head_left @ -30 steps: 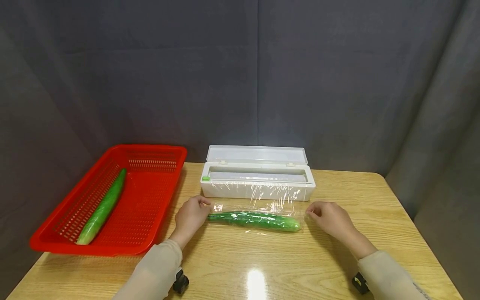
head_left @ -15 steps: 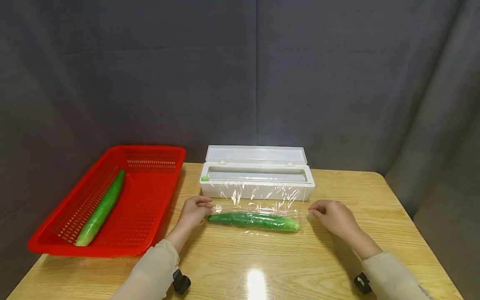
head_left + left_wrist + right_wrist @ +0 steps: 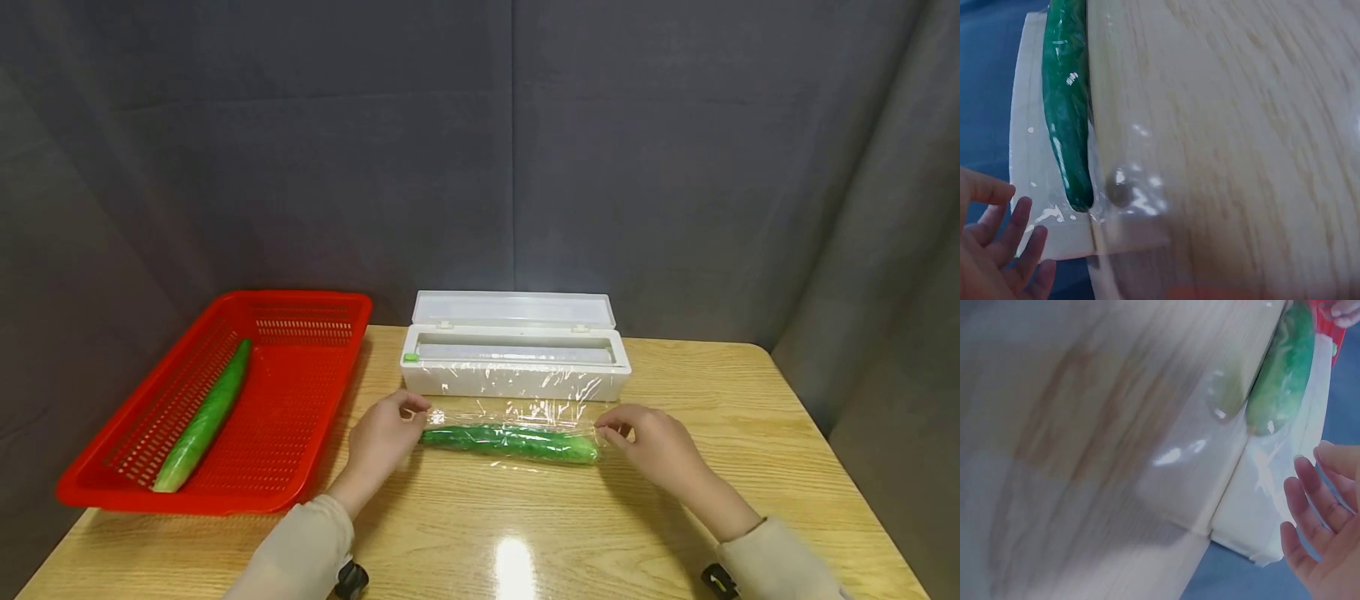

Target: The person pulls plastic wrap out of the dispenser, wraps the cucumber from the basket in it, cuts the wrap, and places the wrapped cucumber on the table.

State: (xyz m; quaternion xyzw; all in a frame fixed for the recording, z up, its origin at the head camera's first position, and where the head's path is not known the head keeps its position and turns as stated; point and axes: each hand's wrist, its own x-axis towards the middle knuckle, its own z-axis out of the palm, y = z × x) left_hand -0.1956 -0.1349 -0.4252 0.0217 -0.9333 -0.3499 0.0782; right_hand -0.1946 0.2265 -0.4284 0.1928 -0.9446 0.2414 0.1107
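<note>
A cucumber [image 3: 510, 442] lies crosswise on the table under clear plastic wrap [image 3: 547, 412], which stretches from the front of the white dispenser box [image 3: 517, 383] down over it. At the cucumber's dark left end, my left hand [image 3: 384, 433] pinches the wrap's edge between thumb and index finger, the other fingers loosely spread in the left wrist view. My right hand [image 3: 656, 442] pinches the wrap at the pale right end. The cucumber [image 3: 1067, 106] shows shiny film over it in the left wrist view, and film folds surround its pale tip [image 3: 1266, 419] in the right wrist view.
A red plastic basket [image 3: 300, 450] stands at the left, holding another cucumber [image 3: 206, 417]. The dispenser's lid [image 3: 513, 308] is raised at the back, and a green slider [image 3: 411, 357] sits at its left. A grey curtain [image 3: 517, 167] hangs behind the wooden table [image 3: 435, 533].
My right hand has drifted slightly outward and then come back inward to the cucumber's right end. My left hand has shifted a little to the right. The cucumber stays nearly in place.
</note>
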